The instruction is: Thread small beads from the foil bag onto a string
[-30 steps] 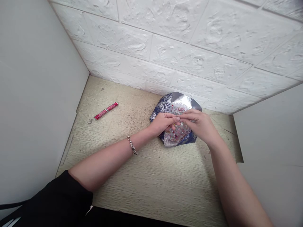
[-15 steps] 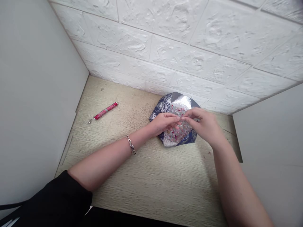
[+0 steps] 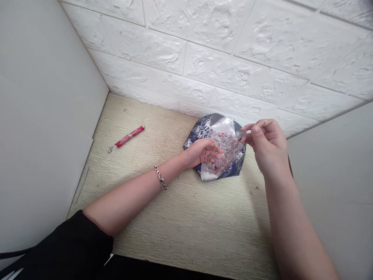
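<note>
The glass-like beads [image 3: 225, 149] lie between the two hands, in a blue-and-silver patterned dish [image 3: 223, 122]. This dish sits beside the back edge of the wooden worktop [image 3: 175, 217], right of the middle of that edge, close under the white brick-pattern wall [image 3: 163, 50]. For the right hand [image 3: 269, 146], the beads are to the left and toward the person; its fingertips reach the dish's right back rim, at least as the view shows it. The left hand [image 3: 202, 153] is the nearer one — it is over the left part of the dish, with fingers pointing to the right, across the beads.

The left fingers are half curled and a little apart; whether something fine is between thumb and forefinger, I cannot tell. On the right, thumb and fingers come near together, and a small dark spot shows at one fingertip — bead or nail, I cannot say, so the grip is also not clear.

Well apart, toward the back left corner, lies a slim red tube [image 3: 129, 136], its long axis slanting from near left to back right. A small metal piece [image 3: 110, 149] is just beside its nearer end.
</note>
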Action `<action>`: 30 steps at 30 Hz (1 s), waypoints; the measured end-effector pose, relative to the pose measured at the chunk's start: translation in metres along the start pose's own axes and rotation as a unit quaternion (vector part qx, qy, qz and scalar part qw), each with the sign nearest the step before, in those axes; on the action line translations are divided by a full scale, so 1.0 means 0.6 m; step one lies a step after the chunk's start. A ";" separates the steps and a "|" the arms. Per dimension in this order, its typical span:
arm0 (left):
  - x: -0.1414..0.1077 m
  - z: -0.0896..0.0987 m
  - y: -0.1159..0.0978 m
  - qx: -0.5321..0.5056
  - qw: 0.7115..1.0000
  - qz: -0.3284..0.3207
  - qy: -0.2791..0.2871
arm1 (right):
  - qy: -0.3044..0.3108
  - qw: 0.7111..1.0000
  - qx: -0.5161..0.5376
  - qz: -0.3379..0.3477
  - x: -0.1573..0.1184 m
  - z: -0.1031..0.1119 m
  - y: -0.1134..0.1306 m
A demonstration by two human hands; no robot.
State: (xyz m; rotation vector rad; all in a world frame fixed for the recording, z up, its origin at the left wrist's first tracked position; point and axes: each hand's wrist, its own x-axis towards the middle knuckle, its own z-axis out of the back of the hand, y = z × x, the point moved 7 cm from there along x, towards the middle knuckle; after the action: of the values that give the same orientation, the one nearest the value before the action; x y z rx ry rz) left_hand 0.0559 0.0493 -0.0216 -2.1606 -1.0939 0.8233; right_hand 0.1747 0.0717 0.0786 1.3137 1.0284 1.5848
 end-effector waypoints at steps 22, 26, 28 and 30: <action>-0.006 -0.011 0.004 -0.008 0.998 0.035 0.056 | -0.007 0.994 0.109 -0.010 -0.011 0.005 0.048; -0.005 -0.012 0.006 0.013 0.997 0.037 0.063 | -0.032 0.997 0.064 -0.034 -0.008 0.014 0.030; -0.004 -0.011 0.006 0.025 0.998 0.029 0.056 | -0.052 0.997 0.044 -0.024 -0.003 0.021 0.025; -0.003 -0.009 0.003 0.019 0.999 0.010 0.042 | -0.077 0.997 0.029 -0.015 -0.004 0.028 0.030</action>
State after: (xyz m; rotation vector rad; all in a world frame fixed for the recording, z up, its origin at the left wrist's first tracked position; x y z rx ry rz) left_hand 0.0597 0.0459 -0.0188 -2.1577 -1.0096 0.7480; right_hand 0.1900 0.0650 0.0965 1.4293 1.0004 1.4173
